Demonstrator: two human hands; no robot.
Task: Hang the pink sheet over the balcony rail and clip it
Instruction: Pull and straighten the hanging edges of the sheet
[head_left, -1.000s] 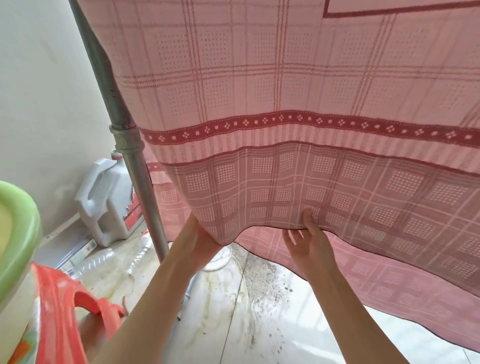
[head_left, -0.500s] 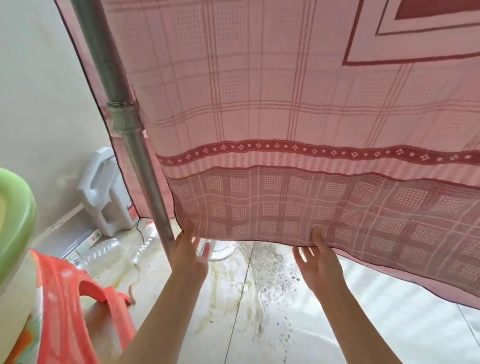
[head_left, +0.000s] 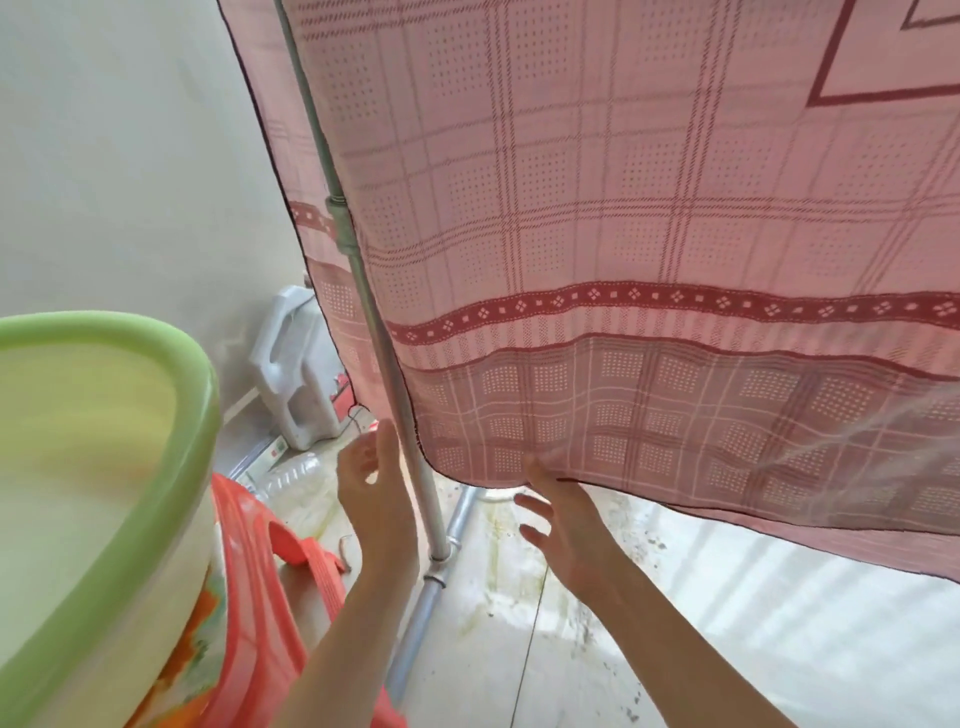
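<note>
The pink checked cotton sheet (head_left: 623, 260) with a dark red patterned band already hangs, draped down in front of the grey metal pole (head_left: 363, 291) — the rail it lies over is out of view, and no clip shows, so clipping likely remains. The left hand (head_left: 376, 499) is free beside the pole, fingers relaxed; the right hand (head_left: 561, 525) touches the sheet's lower hem with straight fingers. A green-rimmed plastic basin (head_left: 130, 467) sits left — its contents blurred. A white plastic jug (head_left: 296, 384) stands on the floor.
</note>
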